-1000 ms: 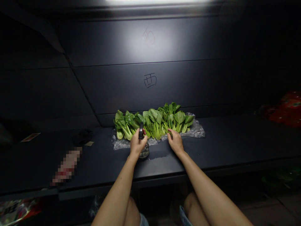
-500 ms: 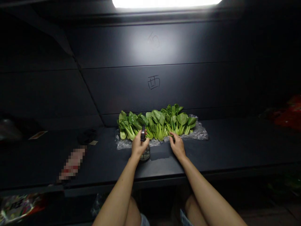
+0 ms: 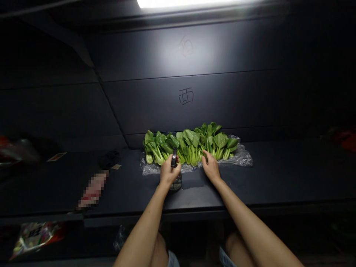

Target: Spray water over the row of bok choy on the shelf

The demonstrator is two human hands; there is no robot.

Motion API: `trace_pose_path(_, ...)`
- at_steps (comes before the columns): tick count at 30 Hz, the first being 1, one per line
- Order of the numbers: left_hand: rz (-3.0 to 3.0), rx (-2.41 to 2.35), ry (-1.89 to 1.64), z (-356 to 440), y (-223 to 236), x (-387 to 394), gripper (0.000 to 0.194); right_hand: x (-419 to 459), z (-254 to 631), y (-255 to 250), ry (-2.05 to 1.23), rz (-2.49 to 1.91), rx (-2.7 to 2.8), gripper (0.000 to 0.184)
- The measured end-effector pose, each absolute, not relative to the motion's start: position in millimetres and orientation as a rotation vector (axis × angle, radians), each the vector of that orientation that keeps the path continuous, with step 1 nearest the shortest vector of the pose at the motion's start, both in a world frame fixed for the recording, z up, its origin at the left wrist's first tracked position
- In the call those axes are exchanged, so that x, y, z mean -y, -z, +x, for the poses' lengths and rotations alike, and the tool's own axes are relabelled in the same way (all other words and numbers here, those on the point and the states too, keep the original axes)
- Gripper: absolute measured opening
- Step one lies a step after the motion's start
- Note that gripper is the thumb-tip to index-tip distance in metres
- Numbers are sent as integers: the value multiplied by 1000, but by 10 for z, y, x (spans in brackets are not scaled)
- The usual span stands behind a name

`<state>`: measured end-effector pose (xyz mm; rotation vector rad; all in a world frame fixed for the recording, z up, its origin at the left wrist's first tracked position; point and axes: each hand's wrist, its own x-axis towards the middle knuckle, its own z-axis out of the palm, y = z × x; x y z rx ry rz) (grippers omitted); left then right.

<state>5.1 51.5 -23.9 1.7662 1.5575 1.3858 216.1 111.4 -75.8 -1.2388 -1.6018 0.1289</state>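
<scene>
A row of green bok choy (image 3: 191,142) lies on a clear plastic sheet (image 3: 243,157) against the back panel, leaves toward the panel and pale stems toward me. My left hand (image 3: 168,172) is closed around the dark head of a clear spray bottle (image 3: 176,183), upright in front of the stems; its body is partly behind my hand. To the right, my right hand (image 3: 211,168) reaches to the stem ends with thumb and forefinger apart. Its fingertips are at the bok choy, and I cannot tell whether they touch it. Nothing shows in its grasp.
The dark shelf (image 3: 278,178) is wet in front of the sheet. A blurred-out package (image 3: 93,190), a small card (image 3: 57,157) and a dark bundle (image 3: 109,160) lie to the left. A shiny snack bag (image 3: 36,235) is below. A lamp (image 3: 194,3) shines overhead.
The camera has turned slightly left, so the scene sits further right in view. My right fingers have shifted a little up toward the stems. My left hand keeps its hold on the spray bottle.
</scene>
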Motion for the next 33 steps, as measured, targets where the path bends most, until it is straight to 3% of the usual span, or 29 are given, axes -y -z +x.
trace_pose_path(10, 1873, -1623, -1251, 102, 31, -354, 27, -1258, 2060, 827, -10, -1287, 1532, 39)
trace_pose_path(33, 1797, -1679, -1339, 172, -168, -319, 27, -1158, 2096, 923, 52, -1376, 1559, 41)
